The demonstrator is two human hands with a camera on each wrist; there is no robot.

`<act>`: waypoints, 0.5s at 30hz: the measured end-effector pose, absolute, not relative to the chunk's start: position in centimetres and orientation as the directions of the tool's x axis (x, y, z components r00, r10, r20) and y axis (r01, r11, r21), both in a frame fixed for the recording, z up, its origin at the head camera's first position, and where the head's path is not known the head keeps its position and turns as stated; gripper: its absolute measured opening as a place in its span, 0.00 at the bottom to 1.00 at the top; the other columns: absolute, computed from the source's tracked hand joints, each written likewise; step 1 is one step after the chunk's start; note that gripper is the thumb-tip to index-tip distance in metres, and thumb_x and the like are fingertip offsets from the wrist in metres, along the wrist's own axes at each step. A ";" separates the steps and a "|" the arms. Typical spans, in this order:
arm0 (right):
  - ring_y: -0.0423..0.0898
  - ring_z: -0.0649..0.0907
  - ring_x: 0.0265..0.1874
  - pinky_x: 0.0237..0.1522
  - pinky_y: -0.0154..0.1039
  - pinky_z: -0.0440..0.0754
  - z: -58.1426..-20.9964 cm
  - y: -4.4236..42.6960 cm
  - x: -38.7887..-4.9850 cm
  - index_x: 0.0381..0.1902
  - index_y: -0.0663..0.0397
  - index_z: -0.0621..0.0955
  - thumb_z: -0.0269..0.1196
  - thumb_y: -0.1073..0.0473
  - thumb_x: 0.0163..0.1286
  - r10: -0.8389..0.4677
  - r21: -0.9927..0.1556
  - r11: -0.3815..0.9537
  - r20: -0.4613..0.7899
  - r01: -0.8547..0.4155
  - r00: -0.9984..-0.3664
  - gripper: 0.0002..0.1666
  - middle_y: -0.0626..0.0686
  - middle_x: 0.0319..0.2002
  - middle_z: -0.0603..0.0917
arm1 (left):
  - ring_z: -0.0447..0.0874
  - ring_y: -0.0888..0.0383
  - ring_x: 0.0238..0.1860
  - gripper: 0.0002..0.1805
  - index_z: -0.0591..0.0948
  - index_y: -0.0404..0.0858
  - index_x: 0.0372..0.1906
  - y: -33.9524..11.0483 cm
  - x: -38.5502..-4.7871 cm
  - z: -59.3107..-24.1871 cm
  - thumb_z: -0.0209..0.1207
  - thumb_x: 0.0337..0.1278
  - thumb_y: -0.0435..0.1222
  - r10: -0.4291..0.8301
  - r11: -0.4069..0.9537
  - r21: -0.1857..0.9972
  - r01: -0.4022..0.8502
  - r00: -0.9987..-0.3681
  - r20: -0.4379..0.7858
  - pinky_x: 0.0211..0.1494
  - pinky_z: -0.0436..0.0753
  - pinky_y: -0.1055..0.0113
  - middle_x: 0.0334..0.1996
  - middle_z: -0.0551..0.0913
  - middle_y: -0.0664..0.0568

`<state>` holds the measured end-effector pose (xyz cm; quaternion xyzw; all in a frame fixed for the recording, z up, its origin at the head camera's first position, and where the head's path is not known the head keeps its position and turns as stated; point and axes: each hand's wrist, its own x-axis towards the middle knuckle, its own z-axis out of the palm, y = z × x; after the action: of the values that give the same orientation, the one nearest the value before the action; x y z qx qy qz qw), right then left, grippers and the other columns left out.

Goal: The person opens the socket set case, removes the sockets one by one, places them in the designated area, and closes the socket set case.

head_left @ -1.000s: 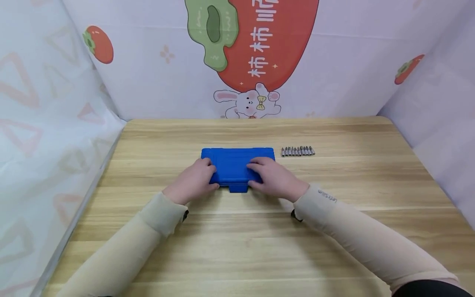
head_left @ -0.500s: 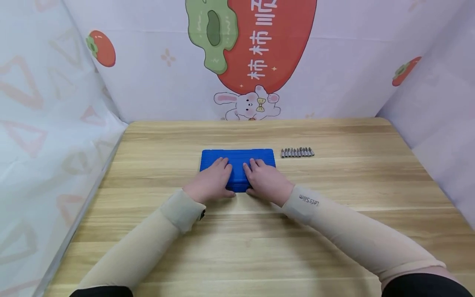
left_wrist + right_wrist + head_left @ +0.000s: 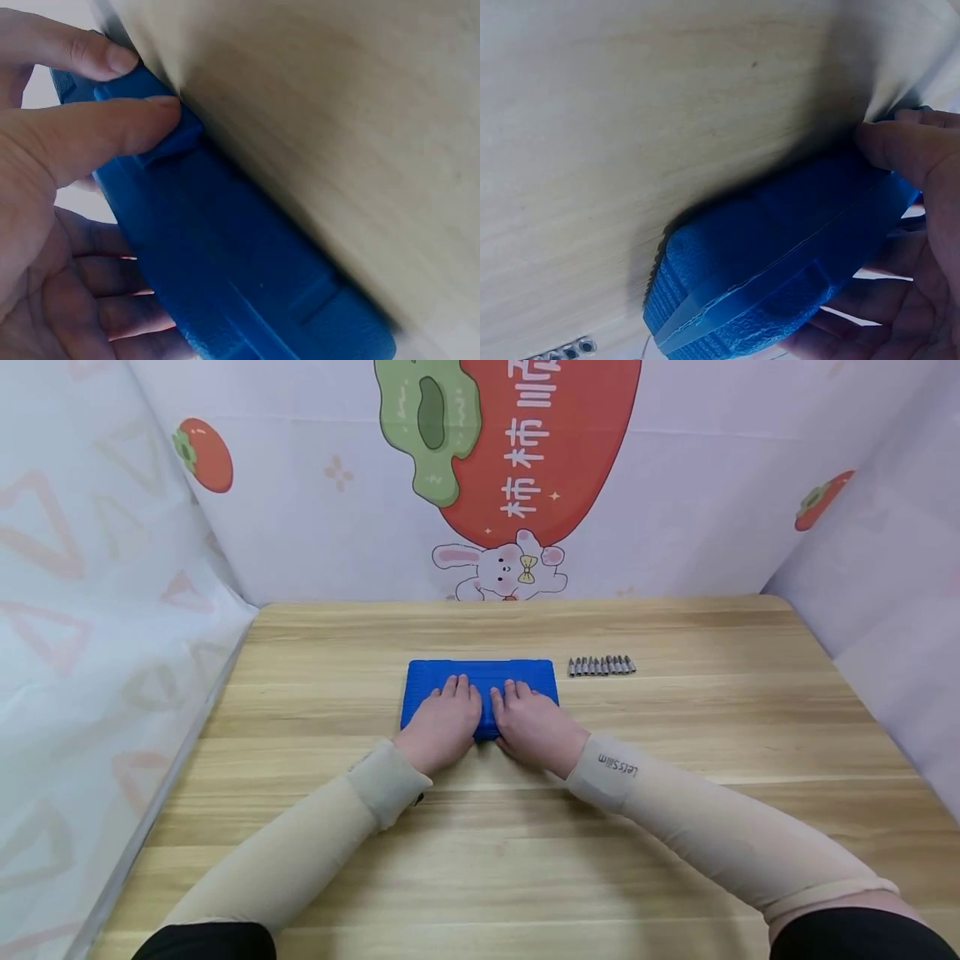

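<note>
A closed blue plastic case (image 3: 487, 671) lies on the wooden table, its front edge towards me. My left hand (image 3: 442, 725) rests on the lid's left half, fingers nearly straight. On the right half lies my right hand (image 3: 542, 728), with its fingers extended over the lid too. Seen from the left wrist, the left thumb (image 3: 112, 135) presses the case's front latch (image 3: 191, 136), and the other hand's thumb (image 3: 90, 52) touches beside it. The latch sits against the front face. From the right wrist, the right thumb (image 3: 904, 146) is at the front, partly hiding the latch area.
A row of several short metal screwdriver bits (image 3: 602, 666) stands on the table (image 3: 712, 718) to the right of the case. Behind the table hangs a printed cloth (image 3: 675, 518), and another cloth (image 3: 97, 635) borders the left side.
My hands have moved inward from the case's sides onto the middle of the lid. The front latch, sticking out earlier, is now folded up against the case.
</note>
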<state>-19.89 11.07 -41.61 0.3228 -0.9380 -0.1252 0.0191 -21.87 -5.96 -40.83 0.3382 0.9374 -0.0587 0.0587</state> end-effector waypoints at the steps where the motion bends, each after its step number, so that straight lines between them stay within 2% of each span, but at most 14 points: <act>1: 0.64 0.83 0.58 0.53 0.52 0.85 -41.7 11.0 -19.9 0.68 0.72 0.75 0.63 0.41 0.75 -0.614 0.253 0.756 -0.042 -0.603 -0.788 0.40 0.72 0.60 0.80 | 0.70 0.36 0.71 0.31 0.72 0.24 0.70 -6.0 -21.8 -40.9 0.61 0.74 0.41 0.631 0.761 -0.079 0.644 -0.763 -0.142 0.65 0.77 0.45 0.70 0.70 0.28; 8: 0.63 0.83 0.58 0.52 0.50 0.86 -41.7 11.1 -19.9 0.69 0.71 0.75 0.61 0.41 0.77 -0.610 0.285 0.743 -0.081 -0.605 -0.788 0.40 0.71 0.60 0.81 | 0.71 0.36 0.71 0.28 0.70 0.23 0.71 -5.8 -21.9 -41.6 0.52 0.79 0.39 0.659 0.717 -0.168 0.676 -0.737 -0.151 0.64 0.78 0.45 0.70 0.69 0.28; 15: 0.63 0.84 0.57 0.49 0.50 0.87 -41.6 10.8 -19.9 0.69 0.70 0.75 0.58 0.47 0.80 -0.618 0.309 0.730 -0.082 -0.610 -0.782 0.34 0.71 0.59 0.81 | 0.72 0.36 0.70 0.29 0.71 0.24 0.71 -6.0 -21.8 -41.7 0.56 0.76 0.39 0.671 0.694 -0.216 0.687 -0.726 -0.151 0.63 0.79 0.46 0.69 0.70 0.27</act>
<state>-19.94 10.78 -41.62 0.3302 -0.9299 -0.1616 0.0133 -21.83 -5.99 -41.66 0.3691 0.9198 -0.1296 0.0298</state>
